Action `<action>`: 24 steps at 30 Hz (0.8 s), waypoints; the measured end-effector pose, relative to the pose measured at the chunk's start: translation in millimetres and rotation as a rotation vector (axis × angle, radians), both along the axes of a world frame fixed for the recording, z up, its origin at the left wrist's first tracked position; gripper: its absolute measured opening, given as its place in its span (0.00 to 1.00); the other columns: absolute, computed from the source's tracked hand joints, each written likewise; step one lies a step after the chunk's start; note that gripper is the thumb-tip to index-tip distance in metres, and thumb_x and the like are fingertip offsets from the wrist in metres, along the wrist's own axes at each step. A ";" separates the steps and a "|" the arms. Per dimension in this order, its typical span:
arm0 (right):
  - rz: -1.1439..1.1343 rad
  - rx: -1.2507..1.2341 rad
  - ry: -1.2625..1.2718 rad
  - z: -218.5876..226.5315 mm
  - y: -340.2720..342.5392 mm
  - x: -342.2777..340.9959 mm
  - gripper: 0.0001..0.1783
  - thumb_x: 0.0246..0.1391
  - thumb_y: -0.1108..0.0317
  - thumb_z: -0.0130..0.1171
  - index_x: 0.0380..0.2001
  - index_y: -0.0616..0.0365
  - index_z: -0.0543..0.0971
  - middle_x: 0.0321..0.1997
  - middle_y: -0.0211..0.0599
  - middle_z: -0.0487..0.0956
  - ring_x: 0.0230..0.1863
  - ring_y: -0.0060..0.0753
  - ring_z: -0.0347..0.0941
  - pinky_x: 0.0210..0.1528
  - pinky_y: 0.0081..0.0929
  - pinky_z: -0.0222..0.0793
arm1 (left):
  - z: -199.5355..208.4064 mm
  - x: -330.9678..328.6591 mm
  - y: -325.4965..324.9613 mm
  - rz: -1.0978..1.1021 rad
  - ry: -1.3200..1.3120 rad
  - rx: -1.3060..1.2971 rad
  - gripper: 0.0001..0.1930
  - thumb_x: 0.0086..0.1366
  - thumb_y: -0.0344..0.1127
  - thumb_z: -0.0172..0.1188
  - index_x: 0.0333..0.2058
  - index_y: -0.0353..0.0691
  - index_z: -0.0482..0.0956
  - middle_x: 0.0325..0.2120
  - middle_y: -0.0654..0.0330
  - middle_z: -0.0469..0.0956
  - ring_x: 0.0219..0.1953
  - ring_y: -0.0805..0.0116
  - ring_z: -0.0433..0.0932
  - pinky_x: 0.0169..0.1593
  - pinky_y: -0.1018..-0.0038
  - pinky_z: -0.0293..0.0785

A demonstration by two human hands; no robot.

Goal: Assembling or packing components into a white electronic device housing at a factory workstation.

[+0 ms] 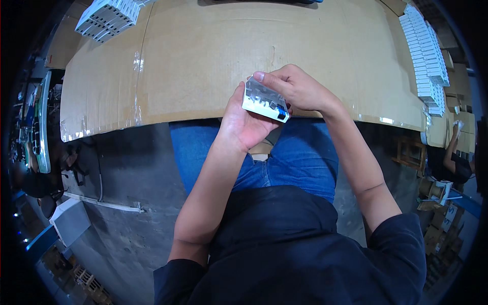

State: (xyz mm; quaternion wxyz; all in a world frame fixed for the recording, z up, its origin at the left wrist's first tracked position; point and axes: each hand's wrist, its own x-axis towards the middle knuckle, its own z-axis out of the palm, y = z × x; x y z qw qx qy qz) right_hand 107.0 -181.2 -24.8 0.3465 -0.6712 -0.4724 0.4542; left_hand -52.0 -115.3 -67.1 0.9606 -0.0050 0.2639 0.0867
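Just over the table's near edge, a small flat white box (263, 101) is tilted in my hands. Its top face is shiny and reflective, with a blue and black patch at the near right corner. My left hand (243, 124) cradles the box from below and along its left side, palm up. From the right, my right hand (305, 90) grips the far and right edges, its thumb lying on the far edge of the top. The right fingers are mostly hidden behind the box and hand.
Brown cardboard (203, 66) covers the table. White box-like pieces stand stacked at the far left (109, 19), with another tall stack (424, 58) at the right. A dark object (259, 1) lies at the far edge. Other people sit at both sides, beyond the table.
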 end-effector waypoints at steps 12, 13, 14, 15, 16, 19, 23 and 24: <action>0.016 -0.009 -0.036 2.5 3.0 -3.2 0.35 0.70 0.40 0.53 0.30 0.65 0.87 0.17 0.36 0.79 0.18 0.23 0.73 0.22 0.25 0.70 | 5.0 4.7 2.4 -0.021 0.051 0.034 0.30 0.82 0.57 0.26 0.63 0.42 0.67 0.58 0.49 0.73 0.58 0.51 0.75 0.59 0.47 0.75; 0.003 -0.004 -0.044 2.8 3.4 -4.8 0.35 0.72 0.42 0.52 0.27 0.65 0.86 0.16 0.31 0.76 0.18 0.20 0.71 0.21 0.24 0.69 | 5.3 4.2 3.4 -0.017 0.053 0.007 0.30 0.81 0.57 0.27 0.63 0.42 0.67 0.57 0.49 0.73 0.57 0.51 0.75 0.59 0.47 0.75; 0.006 -0.003 -0.045 2.6 2.9 -4.5 0.35 0.72 0.42 0.52 0.27 0.65 0.86 0.16 0.31 0.76 0.18 0.20 0.71 0.21 0.24 0.69 | 5.6 4.5 3.5 -0.015 0.051 0.008 0.30 0.81 0.57 0.27 0.63 0.42 0.67 0.57 0.49 0.73 0.57 0.51 0.75 0.59 0.47 0.75; 0.000 -0.018 -0.035 2.2 1.9 -3.3 0.34 0.72 0.42 0.52 0.28 0.65 0.86 0.16 0.31 0.77 0.19 0.19 0.71 0.21 0.23 0.68 | 5.8 5.0 3.2 -0.010 0.056 0.004 0.29 0.81 0.57 0.28 0.62 0.42 0.68 0.57 0.50 0.74 0.57 0.51 0.76 0.59 0.48 0.75; -0.006 -0.032 -0.023 2.0 0.8 -3.3 0.33 0.72 0.43 0.52 0.30 0.65 0.87 0.17 0.30 0.77 0.19 0.18 0.71 0.21 0.23 0.68 | 5.7 4.1 2.9 -0.004 0.061 -0.001 0.29 0.81 0.57 0.28 0.61 0.43 0.69 0.57 0.50 0.74 0.57 0.51 0.76 0.58 0.48 0.75; -0.023 -0.105 0.015 6.7 -7.2 -5.4 0.30 0.72 0.46 0.53 0.43 0.66 0.87 0.29 0.36 0.85 0.30 0.21 0.78 0.33 0.24 0.76 | 6.4 -0.1 1.8 0.001 0.052 0.038 0.24 0.81 0.53 0.40 0.60 0.42 0.72 0.55 0.53 0.77 0.56 0.53 0.78 0.60 0.49 0.75; -0.054 0.197 0.059 -9.6 -31.7 -24.4 0.24 0.71 0.58 0.56 0.62 0.63 0.77 0.56 0.48 0.84 0.56 0.37 0.81 0.61 0.32 0.72 | -6.7 -10.2 -9.5 0.063 -0.060 0.075 0.23 0.79 0.56 0.44 0.55 0.45 0.76 0.49 0.59 0.81 0.53 0.61 0.79 0.57 0.57 0.77; -0.048 0.286 0.003 -14.4 -39.2 -26.8 0.25 0.70 0.59 0.56 0.64 0.63 0.75 0.61 0.50 0.81 0.62 0.42 0.77 0.65 0.33 0.70 | -21.1 -12.3 -10.4 0.060 -0.149 0.072 0.23 0.79 0.57 0.43 0.56 0.46 0.75 0.49 0.60 0.81 0.52 0.63 0.80 0.56 0.59 0.77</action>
